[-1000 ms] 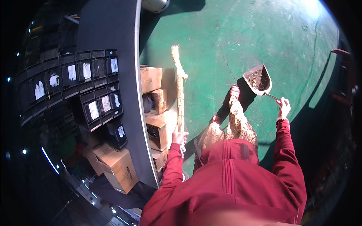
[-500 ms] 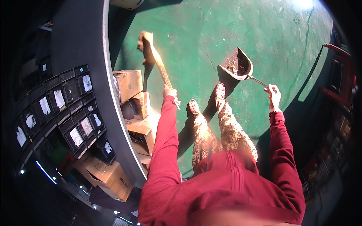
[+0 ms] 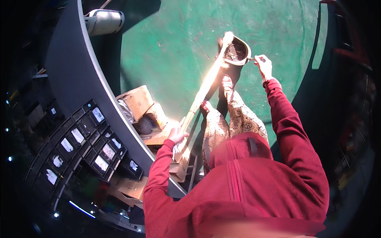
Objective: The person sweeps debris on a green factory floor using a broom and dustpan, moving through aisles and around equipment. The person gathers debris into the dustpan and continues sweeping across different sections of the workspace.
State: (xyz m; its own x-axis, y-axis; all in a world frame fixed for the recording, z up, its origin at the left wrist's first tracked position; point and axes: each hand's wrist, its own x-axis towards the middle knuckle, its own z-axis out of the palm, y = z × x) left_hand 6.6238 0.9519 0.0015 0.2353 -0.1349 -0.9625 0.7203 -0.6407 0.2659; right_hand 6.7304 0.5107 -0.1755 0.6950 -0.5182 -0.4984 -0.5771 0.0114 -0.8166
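Note:
My left hand (image 3: 177, 134) is closed round the handle of a long pale broom (image 3: 205, 85). The broom reaches away from me across the floor, bright with sunlight, and its head is at the open left edge of a dustpan (image 3: 237, 53). Dark debris lies inside the pan, details too small to tell. Gripped in my right hand (image 3: 264, 66) is the dustpan's thin handle, at the pan's right side. Whether the broom head touches the pan or only overlaps it in view, I cannot tell.
Open cardboard boxes (image 3: 137, 104) are stacked to the left beside a dark partition (image 3: 65, 59). Beyond it hang black bins (image 3: 89, 139) with white labels. A pale metal cylinder (image 3: 106, 22) stands far left. My feet (image 3: 227, 82) are on the green floor (image 3: 166, 59).
The broom head has swung right, from the far left of the floor to the dustpan. My left hand is lower and nearer my body. The pan appears farther up and left.

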